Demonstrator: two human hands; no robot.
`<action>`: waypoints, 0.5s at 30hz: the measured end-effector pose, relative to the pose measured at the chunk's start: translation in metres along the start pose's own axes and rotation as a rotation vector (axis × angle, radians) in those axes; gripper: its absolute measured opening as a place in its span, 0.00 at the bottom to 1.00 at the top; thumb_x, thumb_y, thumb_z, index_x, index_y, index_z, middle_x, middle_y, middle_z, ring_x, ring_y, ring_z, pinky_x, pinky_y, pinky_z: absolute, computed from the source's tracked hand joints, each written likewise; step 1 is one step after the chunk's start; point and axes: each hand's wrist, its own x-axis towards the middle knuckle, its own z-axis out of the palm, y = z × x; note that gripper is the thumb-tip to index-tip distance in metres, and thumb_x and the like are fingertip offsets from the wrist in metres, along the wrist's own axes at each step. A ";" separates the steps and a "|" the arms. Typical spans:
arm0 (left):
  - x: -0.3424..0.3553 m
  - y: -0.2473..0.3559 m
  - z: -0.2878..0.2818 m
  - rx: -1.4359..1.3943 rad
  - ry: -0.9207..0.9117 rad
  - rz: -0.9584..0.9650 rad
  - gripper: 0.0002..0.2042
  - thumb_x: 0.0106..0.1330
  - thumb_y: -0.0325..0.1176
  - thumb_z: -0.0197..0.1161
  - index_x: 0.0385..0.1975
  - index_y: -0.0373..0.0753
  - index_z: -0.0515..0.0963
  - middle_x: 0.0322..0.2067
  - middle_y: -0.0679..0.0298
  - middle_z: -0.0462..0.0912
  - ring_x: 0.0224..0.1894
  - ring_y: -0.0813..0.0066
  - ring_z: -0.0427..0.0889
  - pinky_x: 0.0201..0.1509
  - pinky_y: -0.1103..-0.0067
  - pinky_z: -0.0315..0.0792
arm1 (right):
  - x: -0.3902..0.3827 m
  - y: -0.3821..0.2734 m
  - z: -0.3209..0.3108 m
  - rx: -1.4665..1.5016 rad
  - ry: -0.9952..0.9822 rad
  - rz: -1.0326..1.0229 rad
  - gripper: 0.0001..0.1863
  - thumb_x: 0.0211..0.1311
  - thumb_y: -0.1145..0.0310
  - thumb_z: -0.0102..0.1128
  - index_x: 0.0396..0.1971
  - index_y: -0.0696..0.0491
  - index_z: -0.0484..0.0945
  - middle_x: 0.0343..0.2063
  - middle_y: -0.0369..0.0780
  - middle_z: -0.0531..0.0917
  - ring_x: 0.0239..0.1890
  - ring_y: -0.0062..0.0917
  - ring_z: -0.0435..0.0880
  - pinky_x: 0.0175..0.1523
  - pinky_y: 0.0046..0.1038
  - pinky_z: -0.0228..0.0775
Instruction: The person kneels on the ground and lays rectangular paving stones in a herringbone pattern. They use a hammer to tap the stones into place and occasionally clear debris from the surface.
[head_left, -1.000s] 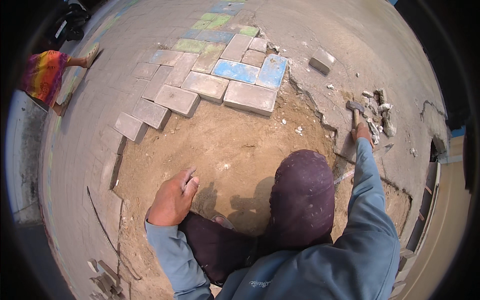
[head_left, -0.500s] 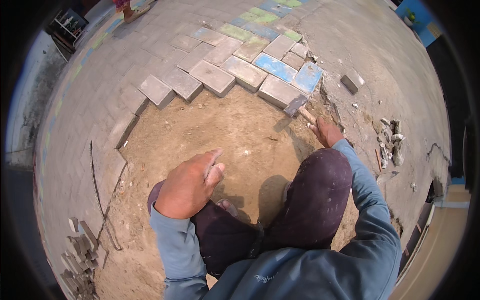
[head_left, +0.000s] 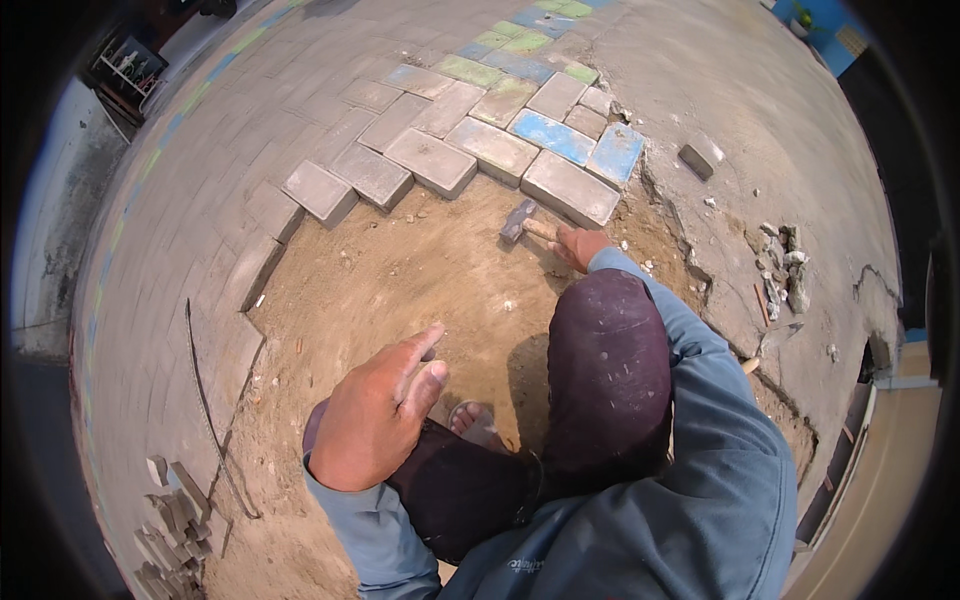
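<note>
Hammer (head_left: 529,225) in right-hand fingers (head_left: 566,240)

To your left, a thin, dark, slightly curved rod (head_left: 207,420) lies lengthwise. Farther out stand a whitish, dark-stained wall (head_left: 55,215) and, beyond it, a pale metal rack (head_left: 130,70). To your right lies a small heap of whitish-grey rubble (head_left: 796,262); ahead of you at far right, a green-leaved potted plant (head_left: 801,20) sits beside a bright blue wall (head_left: 828,42).
</note>
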 end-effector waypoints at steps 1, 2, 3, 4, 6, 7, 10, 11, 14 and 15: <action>0.003 -0.003 -0.001 -0.011 0.002 -0.010 0.19 0.77 0.37 0.59 0.62 0.34 0.77 0.50 0.45 0.85 0.52 0.54 0.86 0.55 0.70 0.76 | -0.003 0.003 -0.005 0.013 -0.047 -0.087 0.29 0.77 0.42 0.44 0.55 0.55 0.70 0.42 0.57 0.85 0.46 0.54 0.85 0.51 0.52 0.76; 0.005 -0.006 -0.001 -0.016 0.002 -0.021 0.19 0.75 0.36 0.60 0.61 0.34 0.77 0.49 0.45 0.85 0.51 0.50 0.86 0.55 0.68 0.77 | -0.005 0.007 -0.009 -0.008 -0.049 -0.105 0.29 0.76 0.41 0.44 0.55 0.54 0.71 0.42 0.57 0.85 0.47 0.53 0.85 0.51 0.52 0.77; 0.007 -0.008 0.000 -0.020 -0.001 -0.034 0.19 0.74 0.36 0.60 0.60 0.34 0.78 0.49 0.44 0.85 0.51 0.47 0.85 0.55 0.66 0.77 | -0.005 0.011 -0.013 -0.026 -0.001 -0.021 0.29 0.76 0.41 0.45 0.54 0.54 0.71 0.42 0.57 0.85 0.47 0.53 0.85 0.51 0.52 0.76; 0.007 -0.008 0.000 -0.023 -0.007 -0.049 0.18 0.73 0.35 0.61 0.59 0.34 0.78 0.49 0.43 0.84 0.51 0.44 0.85 0.54 0.65 0.77 | -0.003 0.015 -0.015 -0.015 0.017 0.015 0.30 0.76 0.40 0.45 0.54 0.54 0.72 0.42 0.56 0.85 0.47 0.53 0.85 0.50 0.52 0.76; 0.003 -0.007 0.000 0.007 0.029 -0.006 0.18 0.73 0.35 0.61 0.59 0.34 0.78 0.49 0.43 0.84 0.51 0.45 0.85 0.54 0.66 0.77 | 0.002 0.020 -0.014 -0.031 0.056 0.090 0.30 0.75 0.40 0.47 0.52 0.55 0.73 0.42 0.56 0.86 0.46 0.53 0.85 0.49 0.53 0.77; -0.001 -0.005 0.001 -0.003 0.036 0.004 0.18 0.73 0.35 0.61 0.59 0.34 0.78 0.49 0.43 0.84 0.50 0.46 0.85 0.54 0.66 0.77 | 0.004 0.022 -0.012 0.012 0.022 0.045 0.30 0.75 0.40 0.47 0.52 0.55 0.73 0.41 0.56 0.86 0.46 0.53 0.86 0.49 0.53 0.77; -0.005 -0.003 -0.001 -0.096 0.014 -0.066 0.18 0.74 0.35 0.61 0.59 0.34 0.78 0.48 0.43 0.85 0.50 0.47 0.86 0.54 0.68 0.77 | 0.003 0.019 0.003 0.030 0.057 0.010 0.29 0.76 0.41 0.46 0.52 0.54 0.73 0.38 0.55 0.87 0.42 0.54 0.86 0.47 0.53 0.77; -0.003 -0.003 -0.001 -0.083 0.010 -0.043 0.18 0.74 0.35 0.60 0.59 0.33 0.78 0.48 0.43 0.85 0.50 0.47 0.86 0.54 0.68 0.77 | 0.000 0.018 0.006 -0.009 0.067 0.005 0.28 0.76 0.41 0.46 0.52 0.54 0.73 0.37 0.55 0.87 0.42 0.54 0.86 0.47 0.53 0.77; 0.009 -0.006 0.002 -0.078 -0.025 -0.047 0.19 0.74 0.36 0.60 0.59 0.33 0.78 0.48 0.43 0.85 0.51 0.48 0.86 0.54 0.69 0.77 | -0.007 0.017 0.005 -0.046 -0.008 -0.116 0.28 0.76 0.41 0.45 0.51 0.54 0.73 0.36 0.54 0.87 0.41 0.55 0.86 0.46 0.53 0.77; 0.015 -0.008 0.005 -0.079 -0.037 -0.058 0.19 0.75 0.36 0.60 0.59 0.32 0.78 0.48 0.43 0.85 0.51 0.48 0.86 0.54 0.69 0.77 | -0.008 0.018 0.003 -0.040 0.048 -0.097 0.28 0.76 0.40 0.45 0.51 0.54 0.73 0.36 0.54 0.87 0.41 0.54 0.86 0.46 0.53 0.77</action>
